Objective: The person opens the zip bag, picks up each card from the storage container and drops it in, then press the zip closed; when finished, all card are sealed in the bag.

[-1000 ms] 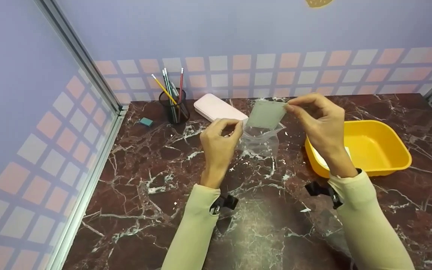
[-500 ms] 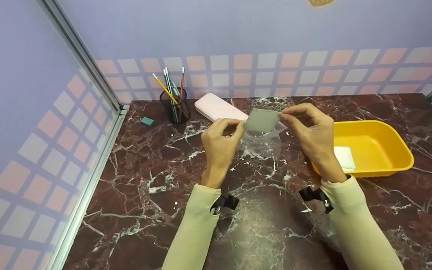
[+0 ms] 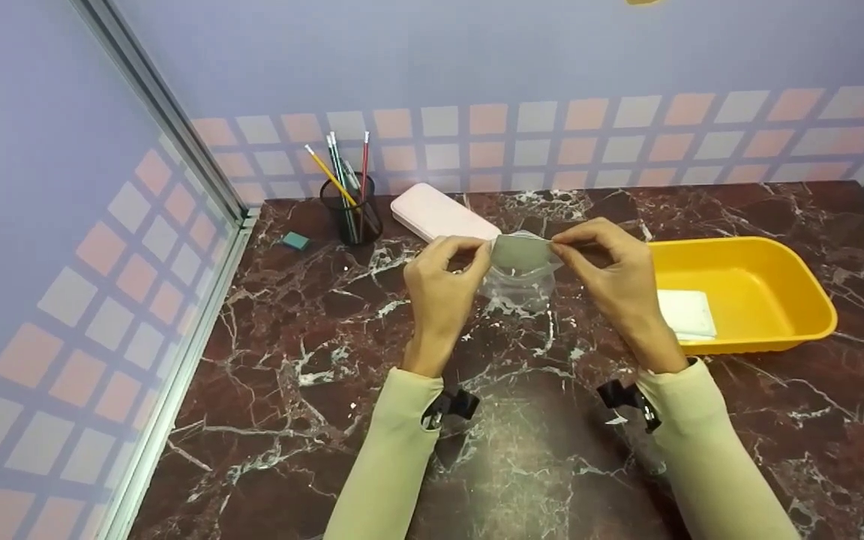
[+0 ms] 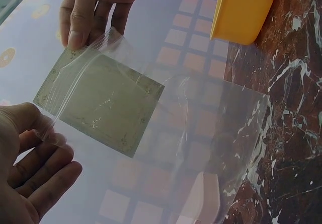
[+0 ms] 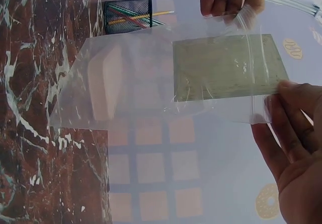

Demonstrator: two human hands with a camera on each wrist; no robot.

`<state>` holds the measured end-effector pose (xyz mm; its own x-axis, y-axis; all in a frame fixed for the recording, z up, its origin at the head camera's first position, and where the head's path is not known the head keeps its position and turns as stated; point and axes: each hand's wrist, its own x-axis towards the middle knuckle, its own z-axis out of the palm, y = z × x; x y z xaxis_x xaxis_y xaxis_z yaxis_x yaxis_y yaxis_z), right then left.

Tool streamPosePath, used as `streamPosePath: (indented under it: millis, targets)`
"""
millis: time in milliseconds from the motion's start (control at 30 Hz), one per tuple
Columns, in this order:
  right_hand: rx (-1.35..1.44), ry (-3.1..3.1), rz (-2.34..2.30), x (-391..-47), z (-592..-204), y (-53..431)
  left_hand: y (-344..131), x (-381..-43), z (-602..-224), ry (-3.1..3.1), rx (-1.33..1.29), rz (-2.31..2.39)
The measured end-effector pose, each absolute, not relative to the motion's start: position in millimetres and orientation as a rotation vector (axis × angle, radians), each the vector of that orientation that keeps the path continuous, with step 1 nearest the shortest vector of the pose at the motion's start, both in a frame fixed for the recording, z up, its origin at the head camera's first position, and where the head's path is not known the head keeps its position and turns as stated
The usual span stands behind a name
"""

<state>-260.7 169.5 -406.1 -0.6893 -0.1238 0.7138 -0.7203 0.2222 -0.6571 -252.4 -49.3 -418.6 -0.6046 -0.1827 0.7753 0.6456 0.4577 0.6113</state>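
Observation:
A grey-green square card with faint markings near its edges lies mostly inside a clear zip bag, held up above the table. Its outer end sticks out past the bag's mouth in the right wrist view. My left hand pinches the bag at one side of the mouth between thumb and fingers. On the other side, my right hand pinches a corner of the card between thumb and forefinger. The right hand's lower fingers are close by the bag's edge.
A yellow tub with white square packets inside stands on the right. Behind the hands lies a pink case. A black mesh cup of pencils and a small teal block are at the back left of the marbled table.
My right hand has come left and down with the card, toward the left hand. The card has slid down into the bag. The left hand has barely moved.

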Motion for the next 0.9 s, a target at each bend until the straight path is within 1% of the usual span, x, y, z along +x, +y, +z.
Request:
streamPosePath:
  millis: [300,667,900]
  targets:
    - [0.856,-2.077,1.171,-260.8,-403.5,170.0,-49.4,-252.1,-416.8,-1.874,-0.382,-1.271]
    - [0.883,-2.118,1.1,-258.8,-399.7,176.1,-49.2,-250.6,-416.6,-1.879,-0.388,-1.26]
    - [0.894,-2.13,1.107,-259.1,-387.7,188.7,-50.5,-252.4,-418.2,-1.87,-0.375,-1.245]
